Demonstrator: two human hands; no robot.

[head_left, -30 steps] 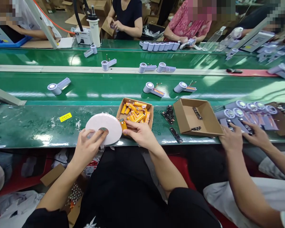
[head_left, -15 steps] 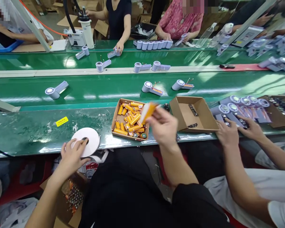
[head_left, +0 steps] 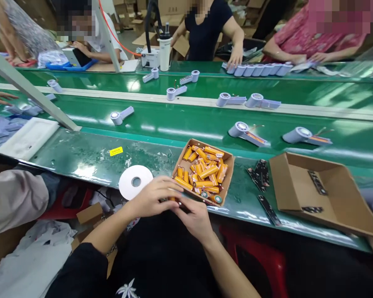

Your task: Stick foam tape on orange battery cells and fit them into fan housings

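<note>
My left hand [head_left: 157,196] and my right hand [head_left: 194,217] meet at the bench's front edge, fingers curled around a small orange battery [head_left: 173,199] that is mostly hidden between them. Just beyond them is a cardboard tray [head_left: 228,176] of orange batteries [head_left: 207,171]. A white tape roll [head_left: 129,188] lies flat to the left of my left hand. Several dark circuit boards [head_left: 261,174] rest on the bench right of the tray, beside a larger cardboard box [head_left: 281,182] with two boards inside.
Purple fan-like units [head_left: 116,118] lie along the green conveyor [head_left: 161,120]. Co-workers' hands [head_left: 236,56] are across the line and at both sides. A slanted metal post [head_left: 46,105] and a white tray [head_left: 27,138] stand left. A red stool [head_left: 257,260] is below the bench.
The view has turned left. My left hand has left the tape roll, and my right hand has come down from above the battery tray to meet it with the orange battery.
</note>
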